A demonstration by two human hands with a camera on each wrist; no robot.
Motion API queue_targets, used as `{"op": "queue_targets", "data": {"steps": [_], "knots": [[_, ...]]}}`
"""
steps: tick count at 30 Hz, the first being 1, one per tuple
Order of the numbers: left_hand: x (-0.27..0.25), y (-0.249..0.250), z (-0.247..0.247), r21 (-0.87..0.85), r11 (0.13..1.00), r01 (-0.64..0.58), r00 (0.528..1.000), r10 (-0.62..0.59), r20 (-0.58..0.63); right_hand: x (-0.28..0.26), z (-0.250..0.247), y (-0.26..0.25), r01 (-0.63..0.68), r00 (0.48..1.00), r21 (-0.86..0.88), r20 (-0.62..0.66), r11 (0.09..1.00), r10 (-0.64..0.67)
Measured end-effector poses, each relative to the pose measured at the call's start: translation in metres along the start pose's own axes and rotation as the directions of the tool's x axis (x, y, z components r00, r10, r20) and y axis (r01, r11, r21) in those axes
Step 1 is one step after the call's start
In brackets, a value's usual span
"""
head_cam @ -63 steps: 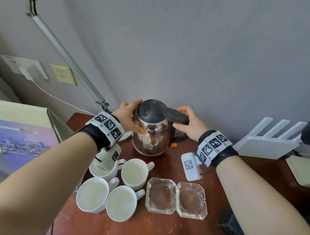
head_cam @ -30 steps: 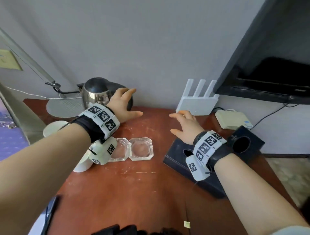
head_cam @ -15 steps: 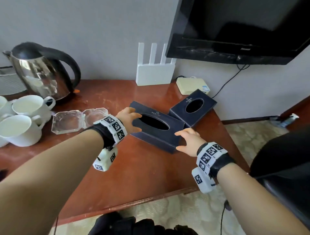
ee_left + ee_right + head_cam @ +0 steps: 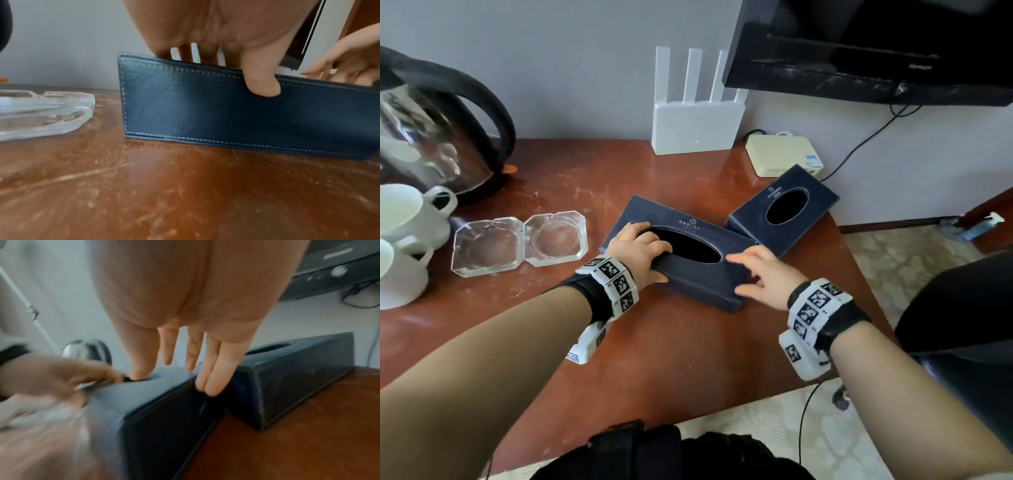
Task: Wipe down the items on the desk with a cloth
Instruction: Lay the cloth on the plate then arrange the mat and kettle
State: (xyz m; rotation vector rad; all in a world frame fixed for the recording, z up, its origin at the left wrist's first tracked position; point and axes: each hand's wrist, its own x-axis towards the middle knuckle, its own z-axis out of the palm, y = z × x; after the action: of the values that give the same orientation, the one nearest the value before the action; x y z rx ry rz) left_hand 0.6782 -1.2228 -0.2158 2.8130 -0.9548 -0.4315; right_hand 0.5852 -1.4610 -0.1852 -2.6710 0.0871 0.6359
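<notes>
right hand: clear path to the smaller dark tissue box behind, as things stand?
Probably yes. The right hand is open over the large dark blue tissue box; the smaller dark tissue box sits just beyond, its top uncovered.

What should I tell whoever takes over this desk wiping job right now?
Left hand: grips the near long edge of the large dark blue tissue box, fingers in its oval opening, thumb on the front wall.
Right hand: open, fingers straight, reaching over the box's right end; contact unclear.
Things: that box lies mid-desk, its far right corner against the small tissue box. Two glass ashtrays, white cups and kettle sit to the left.
Done: cannot tell what is wiped.
Left: no cloth in view; find one, then wipe.
</notes>
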Motion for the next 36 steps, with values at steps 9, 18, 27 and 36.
{"op": "queue_targets", "data": {"steps": [9, 18, 27, 36], "knots": [[-0.002, 0.008, 0.007, -0.133, 0.979, 0.151, 0.988, -0.152, 0.004, 0.051, -0.051, 0.072, -0.188, 0.98, -0.445, -0.028, 0.876, 0.197], [0.003, 0.028, 0.009, -0.175, 0.94, 0.293, 0.953, -0.302, -0.027, 0.038, -0.054, 0.134, -0.031, 0.998, -0.471, -0.068, 0.882, -0.001], [0.053, 0.074, 0.013, -0.241, 0.853, 0.463, 0.86, -0.498, -0.11, -0.011, -0.042, 0.151, 0.045, 0.998, -0.539, -0.008, 0.841, -0.058], [0.054, 0.079, 0.003, -0.379, 0.822, 0.426, 0.842, -0.513, -0.167, -0.014, -0.006, 0.08, 0.247, 0.968, -0.457, 0.085, 0.854, -0.234]]}}
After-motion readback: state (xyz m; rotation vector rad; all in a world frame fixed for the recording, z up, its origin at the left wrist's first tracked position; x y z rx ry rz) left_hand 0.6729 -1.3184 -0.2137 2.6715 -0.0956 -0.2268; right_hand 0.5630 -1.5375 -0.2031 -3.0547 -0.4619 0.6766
